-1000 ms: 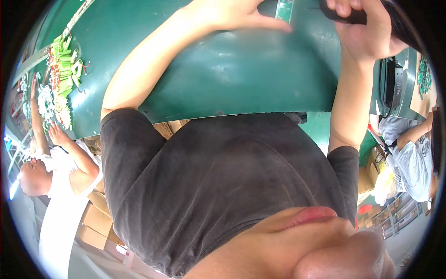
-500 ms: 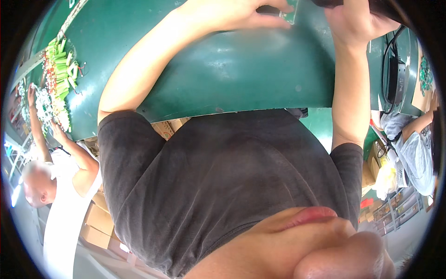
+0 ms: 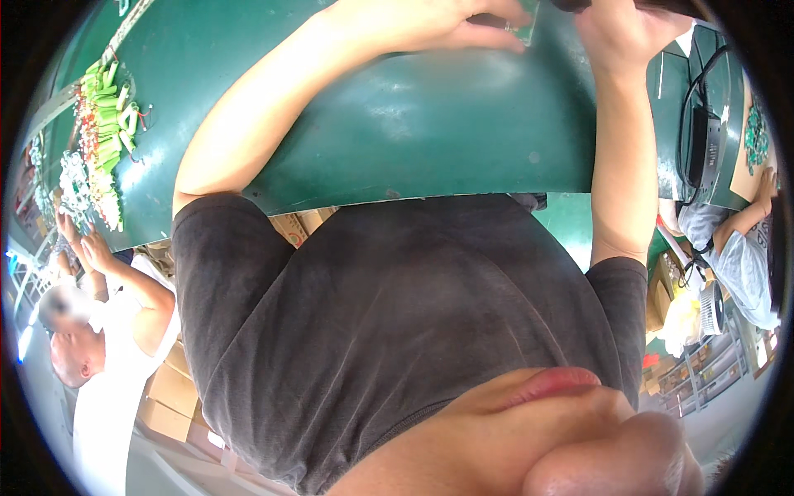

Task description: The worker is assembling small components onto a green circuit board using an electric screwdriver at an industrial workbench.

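My left hand (image 3: pixel 463 23) is at the top of the head view, its thumb and fingers closed on the edge of a small green circuit board (image 3: pixel 530 26). Much of the board is cut off by the picture's upper edge. To the right of it, my right hand (image 3: pixel 626 35) is raised with its fingers curled. A dark shape covers the fingertips there, so what they hold cannot be made out. Under both forearms lies the green tabletop (image 3: pixel 447 124).
Green-wrapped parts with wires (image 3: pixel 107 124) lie in a row at the left, beside a co-worker (image 3: pixel 107 372). At the right are a black power strip (image 3: pixel 705 153) with cables, a pile of small green pieces (image 3: pixel 756 136), and another person's arm (image 3: pixel 744 219).
My left hand and the board have shifted slightly right; my right hand has moved slightly up and left. The co-worker at the left has drawn their hands closer together.
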`<state>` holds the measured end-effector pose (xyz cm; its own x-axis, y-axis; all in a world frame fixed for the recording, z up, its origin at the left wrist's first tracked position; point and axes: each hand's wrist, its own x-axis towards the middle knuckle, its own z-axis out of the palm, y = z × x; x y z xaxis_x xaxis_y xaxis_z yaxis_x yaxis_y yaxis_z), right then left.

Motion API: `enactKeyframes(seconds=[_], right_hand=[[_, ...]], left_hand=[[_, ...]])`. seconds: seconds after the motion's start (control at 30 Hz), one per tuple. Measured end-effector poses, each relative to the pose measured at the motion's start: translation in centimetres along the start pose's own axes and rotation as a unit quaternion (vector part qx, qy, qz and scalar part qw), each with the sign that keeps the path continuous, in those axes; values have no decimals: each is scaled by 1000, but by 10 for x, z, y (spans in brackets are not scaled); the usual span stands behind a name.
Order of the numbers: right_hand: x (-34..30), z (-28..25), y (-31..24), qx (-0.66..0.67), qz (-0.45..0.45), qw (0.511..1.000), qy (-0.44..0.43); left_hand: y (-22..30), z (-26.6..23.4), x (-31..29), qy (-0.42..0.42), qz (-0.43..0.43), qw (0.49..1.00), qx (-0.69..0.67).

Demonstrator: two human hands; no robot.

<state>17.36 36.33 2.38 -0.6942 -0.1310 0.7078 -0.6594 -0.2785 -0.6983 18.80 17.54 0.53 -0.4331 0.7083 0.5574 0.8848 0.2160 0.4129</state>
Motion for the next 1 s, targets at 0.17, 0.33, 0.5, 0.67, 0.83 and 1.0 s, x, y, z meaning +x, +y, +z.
enactKeyframes(seconds=[0.17, 0.33, 0.5, 0.67, 0.83, 1.0], right_hand=[[-1, -1, -4, -14, 51, 998, 26], [-6, 4, -2, 26, 62, 996, 51], [-13, -3, -11, 44, 13, 992, 119], [-8, 15, -25, 44, 126, 986, 95], [-13, 17, 4, -5, 70, 995, 70], [-16, 3, -11, -124, 81, 987, 55]], left_hand=[[7, -5, 7, -45, -44, 998, -21], [7, -9, 5, -39, -33, 999, -10], [0, -23, 9, -123, -104, 985, 62], [-44, -114, 10, -13, -197, 956, 218], [-180, -179, -66, 1, -294, 891, 346], [-186, -156, -40, -42, -235, 892, 384]])
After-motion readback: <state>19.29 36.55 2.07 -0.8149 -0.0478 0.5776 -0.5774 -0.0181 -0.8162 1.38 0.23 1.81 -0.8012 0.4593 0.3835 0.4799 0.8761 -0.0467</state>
